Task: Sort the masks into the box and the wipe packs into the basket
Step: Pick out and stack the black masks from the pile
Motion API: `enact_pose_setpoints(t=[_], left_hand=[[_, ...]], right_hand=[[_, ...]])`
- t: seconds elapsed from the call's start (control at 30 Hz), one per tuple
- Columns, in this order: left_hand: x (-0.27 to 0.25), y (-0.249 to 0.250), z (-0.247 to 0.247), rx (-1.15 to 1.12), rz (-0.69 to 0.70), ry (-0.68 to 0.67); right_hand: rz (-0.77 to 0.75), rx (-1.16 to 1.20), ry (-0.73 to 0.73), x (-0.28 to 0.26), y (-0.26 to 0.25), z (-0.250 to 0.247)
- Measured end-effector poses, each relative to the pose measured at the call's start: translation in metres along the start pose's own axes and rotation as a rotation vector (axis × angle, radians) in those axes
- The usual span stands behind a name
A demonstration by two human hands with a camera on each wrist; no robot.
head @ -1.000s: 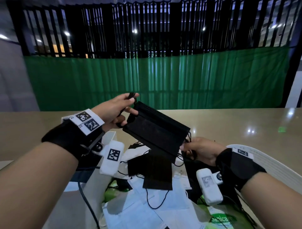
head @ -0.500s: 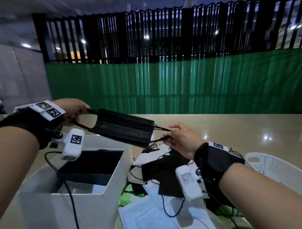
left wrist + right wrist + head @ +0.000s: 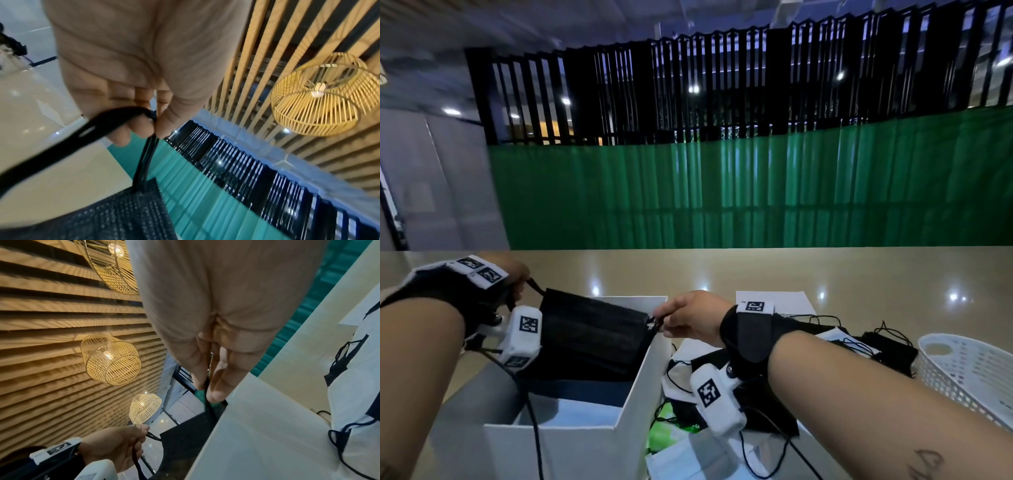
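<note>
A stack of black masks (image 3: 592, 337) hangs stretched between both hands, partly down inside the open white box (image 3: 571, 442). My left hand (image 3: 517, 286) pinches the ear loops at the masks' left end; the left wrist view shows thumb and forefinger (image 3: 153, 128) closed on the loops above the masks (image 3: 115, 216). My right hand (image 3: 664, 320) pinches the loops at the right end, over the box's right wall (image 3: 257, 434). More black masks (image 3: 887, 349) and white masks (image 3: 353, 402) lie on the table to the right. A green wipe pack (image 3: 667, 428) peeks out beside the box.
A white slotted basket (image 3: 969, 370) stands at the right edge. White papers (image 3: 774, 301) and tangled ear loops spread over the beige table (image 3: 722, 270) between box and basket. A green curtain and black fence stand behind the table.
Both hands have carried the black masks left and down, from above the pile to partly inside the white box. The head view has swung left.
</note>
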State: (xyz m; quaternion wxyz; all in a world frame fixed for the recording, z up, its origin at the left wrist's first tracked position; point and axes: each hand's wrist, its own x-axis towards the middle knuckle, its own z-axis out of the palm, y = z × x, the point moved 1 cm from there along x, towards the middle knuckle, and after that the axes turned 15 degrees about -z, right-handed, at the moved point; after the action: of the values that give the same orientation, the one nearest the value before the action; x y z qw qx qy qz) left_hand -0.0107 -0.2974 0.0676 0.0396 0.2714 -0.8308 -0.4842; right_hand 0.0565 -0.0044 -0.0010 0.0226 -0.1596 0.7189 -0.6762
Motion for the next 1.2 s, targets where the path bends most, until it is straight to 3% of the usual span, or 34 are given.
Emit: enact_pose_setpoints(t=[0.17, 0.3, 0.47, 0.67, 0.87, 1.03, 1.2], left_hand=[[-0.015, -0.007, 0.028, 0.360, -0.089, -0.122], [-0.032, -0.012, 0.047, 0.398, -0.081, -0.152], [-0.059, 0.011, 0.059, 0.357, 0.037, -0.217], [-0.113, 0.052, 0.096, 0.344, 0.221, -0.392], [-0.165, 0.063, 0.155, 0.513, 0.344, -0.503], [-0.172, 0.036, 0.207, 0.438, 0.205, -0.626], [-0.167, 0.003, 0.251, 0.523, 0.121, -0.622]], right_hand=[[-0.012, -0.201, -0.001, -0.002, 0.011, 0.001], [-0.037, -0.338, -0.040, -0.012, 0.015, -0.013], [-0.024, -0.411, -0.012, -0.033, 0.016, -0.052], [0.038, -0.447, 0.174, -0.066, 0.012, -0.112], [0.224, -0.477, 0.333, -0.107, 0.023, -0.170], [0.434, -0.493, 0.402, -0.144, 0.040, -0.193], [0.468, -0.564, 0.428, -0.164, 0.057, -0.208]])
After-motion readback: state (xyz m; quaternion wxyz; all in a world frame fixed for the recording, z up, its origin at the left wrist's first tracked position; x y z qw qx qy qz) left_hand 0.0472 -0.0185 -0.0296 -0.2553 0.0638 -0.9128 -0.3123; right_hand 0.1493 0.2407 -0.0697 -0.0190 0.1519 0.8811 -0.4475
